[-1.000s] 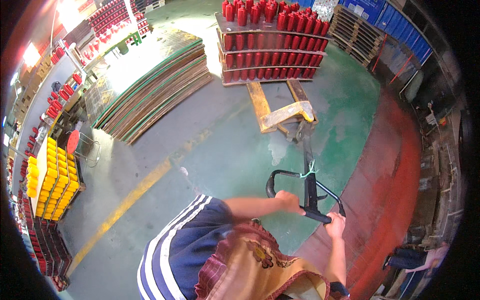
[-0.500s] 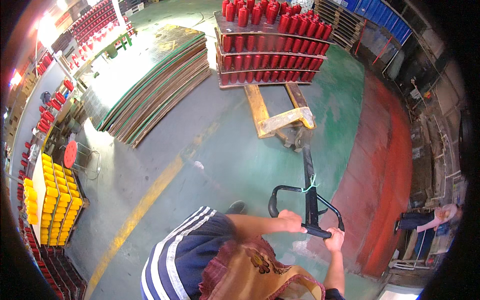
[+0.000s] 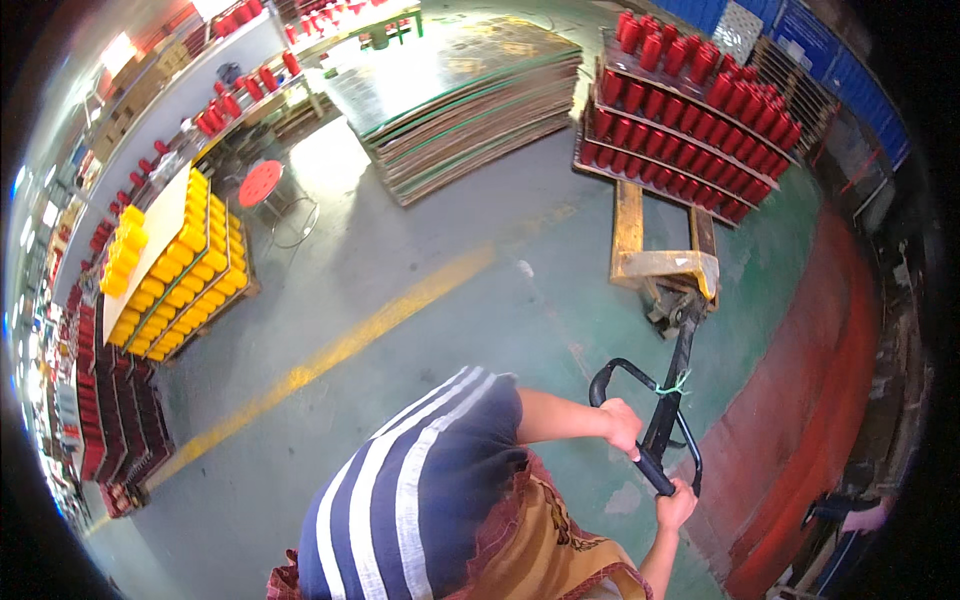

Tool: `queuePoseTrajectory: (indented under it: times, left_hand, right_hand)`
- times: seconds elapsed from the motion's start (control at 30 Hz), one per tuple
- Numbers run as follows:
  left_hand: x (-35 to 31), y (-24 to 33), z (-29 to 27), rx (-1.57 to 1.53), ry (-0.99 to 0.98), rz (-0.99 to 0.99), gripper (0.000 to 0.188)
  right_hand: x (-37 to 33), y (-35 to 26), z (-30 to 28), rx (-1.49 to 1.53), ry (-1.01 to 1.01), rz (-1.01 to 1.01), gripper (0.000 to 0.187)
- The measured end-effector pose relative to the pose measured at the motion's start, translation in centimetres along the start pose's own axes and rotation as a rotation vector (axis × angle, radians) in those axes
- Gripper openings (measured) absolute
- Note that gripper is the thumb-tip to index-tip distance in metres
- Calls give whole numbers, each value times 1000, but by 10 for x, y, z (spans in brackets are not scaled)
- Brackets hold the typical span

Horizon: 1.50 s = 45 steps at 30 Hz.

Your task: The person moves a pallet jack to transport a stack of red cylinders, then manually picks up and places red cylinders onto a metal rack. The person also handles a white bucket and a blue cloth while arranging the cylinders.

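At lower right of the head view: left hand (image 3: 622,424) and right hand (image 3: 677,506) both wrapped around the crossbar of a black loop handle (image 3: 653,472). Left hand grips higher on the bar, right hand at its lower end; a short stretch of bare bar shows between them.

Handle belongs to a manual pallet jack (image 3: 660,264), standing ahead and to the right of the person on the grey-green floor (image 3: 420,230). Pale green cord (image 3: 675,386) tied around the jack's black shaft (image 3: 682,350), by the top of the loop. Worn yellow forks (image 3: 627,220) run beneath a tiered stack of red cylinders (image 3: 660,140), set upright on boards.

Surroundings: pile of flat panels (image 3: 480,130) left of the load; farther left, a round red stool (image 3: 261,183) beside a tiered stack of yellow cylinders (image 3: 185,285). Yellow floor line (image 3: 390,313) crosses diagonally. Dark red floor strip (image 3: 800,420) along the right. Far right edge: another person's pink sleeve (image 3: 868,516), detail blurred.
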<state>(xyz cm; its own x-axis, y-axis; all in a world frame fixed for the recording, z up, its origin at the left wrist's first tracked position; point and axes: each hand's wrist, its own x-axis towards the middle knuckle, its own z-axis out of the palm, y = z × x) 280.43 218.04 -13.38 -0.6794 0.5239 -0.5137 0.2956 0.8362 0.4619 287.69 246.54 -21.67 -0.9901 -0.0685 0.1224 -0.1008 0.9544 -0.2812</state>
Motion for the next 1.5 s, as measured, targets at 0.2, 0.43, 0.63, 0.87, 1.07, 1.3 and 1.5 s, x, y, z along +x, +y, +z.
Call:
queuePoseTrajectory:
  times: [0.2,0.43,0.63,0.87,1.07,1.3,1.5]
  left_hand:
    - [-43,-30,-13,24,69,42,62]
    - [-100,-84,-44,10,18,41,62]
    - [-153,-130,-38,30,58,45,54]
    - [-276,-159,-23,28,63,50,72]
    - [-388,-140,0,47,107,-24,74]
    - [-532,-137,40,226,128,62,82]
    - [-594,-167,89,236,111,27,78]
  right_hand:
    - [-7,-50,-14,-14,-29,-10,13]
    - [-2,-134,-21,-11,-97,85,20]
    - [-22,-223,-45,95,-367,177,34]
    - [-96,-329,-94,171,-476,84,42]
    - [-178,-394,-139,125,-552,67,47]
    - [-296,-479,-174,55,-599,68,65]
    - [-367,-536,-139,2,-511,70,66]
